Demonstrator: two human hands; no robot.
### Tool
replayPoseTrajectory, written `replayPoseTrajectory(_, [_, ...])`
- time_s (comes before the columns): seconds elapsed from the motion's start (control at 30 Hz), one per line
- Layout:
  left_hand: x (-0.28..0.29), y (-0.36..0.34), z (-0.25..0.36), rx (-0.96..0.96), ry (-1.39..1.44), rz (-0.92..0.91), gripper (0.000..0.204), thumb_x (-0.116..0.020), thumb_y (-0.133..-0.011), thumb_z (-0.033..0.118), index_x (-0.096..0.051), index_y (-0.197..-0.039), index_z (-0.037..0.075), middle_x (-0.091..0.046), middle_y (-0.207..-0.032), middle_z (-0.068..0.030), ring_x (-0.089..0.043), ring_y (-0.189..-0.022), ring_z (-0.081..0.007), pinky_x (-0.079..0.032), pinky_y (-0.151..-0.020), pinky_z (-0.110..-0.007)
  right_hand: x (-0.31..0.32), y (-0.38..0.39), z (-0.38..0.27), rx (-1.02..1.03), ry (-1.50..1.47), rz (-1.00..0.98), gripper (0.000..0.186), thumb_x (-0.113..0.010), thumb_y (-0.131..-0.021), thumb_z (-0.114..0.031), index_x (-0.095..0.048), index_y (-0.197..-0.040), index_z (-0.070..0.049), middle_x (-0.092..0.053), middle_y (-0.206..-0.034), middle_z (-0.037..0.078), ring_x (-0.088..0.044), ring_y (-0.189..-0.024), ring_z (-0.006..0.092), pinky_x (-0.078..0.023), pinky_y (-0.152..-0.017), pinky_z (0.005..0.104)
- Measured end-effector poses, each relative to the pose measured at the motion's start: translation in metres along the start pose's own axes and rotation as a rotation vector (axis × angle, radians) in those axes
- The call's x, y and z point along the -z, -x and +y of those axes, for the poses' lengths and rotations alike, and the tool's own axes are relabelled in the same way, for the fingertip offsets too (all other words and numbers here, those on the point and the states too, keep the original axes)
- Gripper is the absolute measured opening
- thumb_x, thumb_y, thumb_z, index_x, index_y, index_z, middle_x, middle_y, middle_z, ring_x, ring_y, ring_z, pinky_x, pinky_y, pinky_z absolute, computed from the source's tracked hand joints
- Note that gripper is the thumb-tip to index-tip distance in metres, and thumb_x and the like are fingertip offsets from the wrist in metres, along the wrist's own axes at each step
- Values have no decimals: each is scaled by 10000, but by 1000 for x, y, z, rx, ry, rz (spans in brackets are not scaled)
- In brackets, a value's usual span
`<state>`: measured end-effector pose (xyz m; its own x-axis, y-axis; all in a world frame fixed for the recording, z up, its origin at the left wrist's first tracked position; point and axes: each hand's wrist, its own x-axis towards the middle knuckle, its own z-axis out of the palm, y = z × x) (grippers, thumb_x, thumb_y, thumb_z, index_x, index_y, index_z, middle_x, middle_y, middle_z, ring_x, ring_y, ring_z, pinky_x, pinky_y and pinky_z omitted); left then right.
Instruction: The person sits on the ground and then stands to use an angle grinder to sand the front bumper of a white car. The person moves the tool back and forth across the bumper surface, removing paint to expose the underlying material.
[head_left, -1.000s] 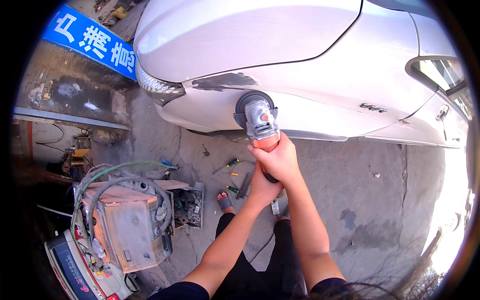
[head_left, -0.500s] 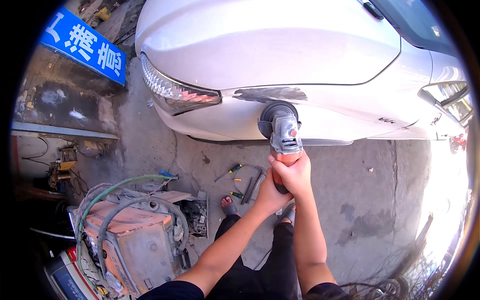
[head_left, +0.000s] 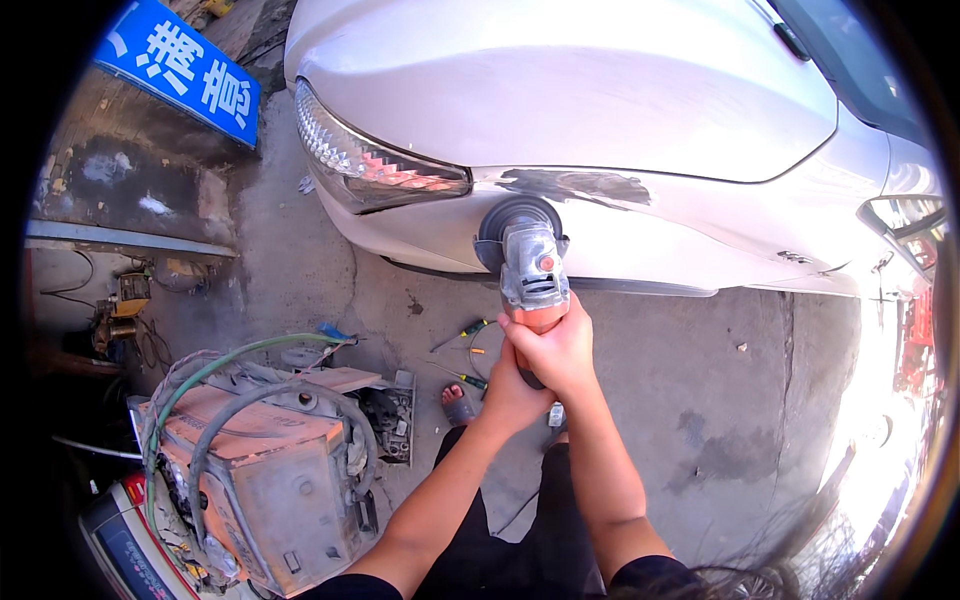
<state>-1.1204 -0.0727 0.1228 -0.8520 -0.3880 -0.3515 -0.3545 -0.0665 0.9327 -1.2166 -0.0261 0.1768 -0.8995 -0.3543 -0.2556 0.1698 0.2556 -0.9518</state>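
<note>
My right hand (head_left: pixel 558 346) wraps the orange body of an angle grinder (head_left: pixel 532 270), close behind its worn grey head. Lower down, my left hand (head_left: pixel 515 398) is closed round the rear of the same tool. The grinder's dark round disc (head_left: pixel 520 213) lies over the front fender (head_left: pixel 690 235) of a white car, just behind the headlight (head_left: pixel 375 165). Whether the disc presses on the paint, I cannot tell. Above and right of it runs a dark, scraped patch (head_left: pixel 590 187) along the fender, below the hood edge.
At lower left stands a worn orange machine (head_left: pixel 270 450) draped with hoses and cables. Screwdrivers (head_left: pixel 472 330) lie on the concrete near my sandalled foot (head_left: pixel 457 402). A blue sign (head_left: pixel 185 70) is at upper left, and the car's side mirror (head_left: pixel 905 215) juts out right.
The grinder and both hands have shifted left along the fender, toward the headlight, and more of the dark patch shows. The view has also shifted slightly.
</note>
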Motion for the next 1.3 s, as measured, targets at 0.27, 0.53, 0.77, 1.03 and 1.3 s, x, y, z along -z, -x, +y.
replayPoseTrajectory(0.27, [-31,-11,-2,-32,-7,-54,928,-915,-712,283,-390,-1426,12,-669,-1284,-232,-672,-1189,-381,-540,-969,-443,33,-4,6,31,-22,89,516,-888,-732,-166,-650,-1137,46,-766,-993,138,-726,-923,181,-566,-852,341])
replayPoseTrajectory(0.53, [-35,-20,-9,-64,76,-76,986,-927,-703,281,-366,-1474,30,-656,-1330,-217,-655,-1238,-351,-530,-1001,-430,36,-6,1,54,-61,60,521,-888,-724,-204,-652,-1111,52,-763,-989,143,-719,-915,173,-567,-847,349])
replayPoseTrajectory(0.77, [-38,-14,-17,-46,60,-38,957,-926,-705,284,-385,-1454,36,-652,-1337,-211,-653,-1241,-345,-527,-1005,-426,35,-7,9,24,16,37,545,-884,-725,-210,-643,-1135,58,-767,-999,150,-730,-927,187,-569,-859,352])
replayPoseTrajectory(1.03, [-36,-11,-17,-43,45,-45,906,-918,-715,280,-407,-1419,28,-661,-1305,-217,-667,-1213,-343,-532,-986,-428,35,-4,14,12,-13,35,561,-889,-729,-197,-641,-1166,53,-763,-1046,146,-729,-965,198,-564,-879,353])
replayPoseTrajectory(1.3, [-43,-19,-29,-93,70,-25,911,-919,-712,261,-399,-1423,31,-668,-1287,-209,-676,-1189,-336,-537,-969,-418,33,-6,18,28,35,40,545,-868,-716,-190,-640,-1145,59,-763,-1001,155,-735,-937,202,-569,-858,352])
